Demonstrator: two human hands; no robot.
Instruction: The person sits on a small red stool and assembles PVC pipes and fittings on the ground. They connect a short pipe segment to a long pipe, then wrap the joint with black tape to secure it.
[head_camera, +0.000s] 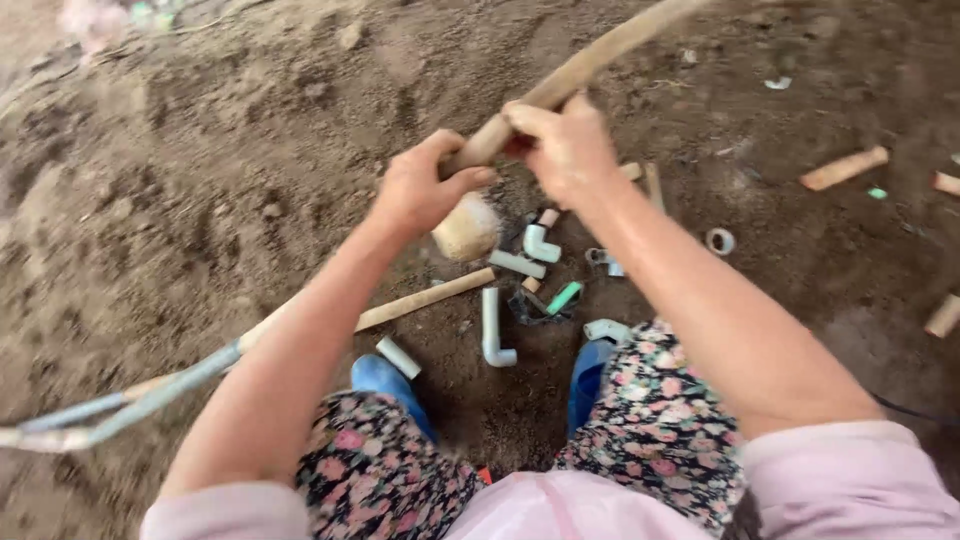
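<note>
Gripping a long, mud-caked tan pipe (590, 62) with both hands, the person crouches over bare brown soil (180, 200). The right hand (565, 145) is closed tight around the pipe, fingers wrapped over the top. The left hand (420, 190) sits just below it, curled around the pipe's lower end, thumb pointing toward the other hand; the two are almost touching. Directly under the left hand hangs a rounded, dirt-coated fitting (466, 228) (whether it is joined to the pipe I cannot tell, the hand hides that spot). From the hands the pipe slants up and away to the top edge of the view.

On the ground between the person's blue boots (385, 380) lies a scatter of short white plastic pipe pieces: an L-shaped elbow tube (492, 330), a smaller bent elbow (538, 243), and a stubby straight piece (398, 357). A green cylindrical bit (564, 297) rests just beside them. Another dirty tan pipe (420, 300) lies flat, running left under the left forearm toward a grey-blue section. A small white ring (720, 241) sits apart on the right.
</note>
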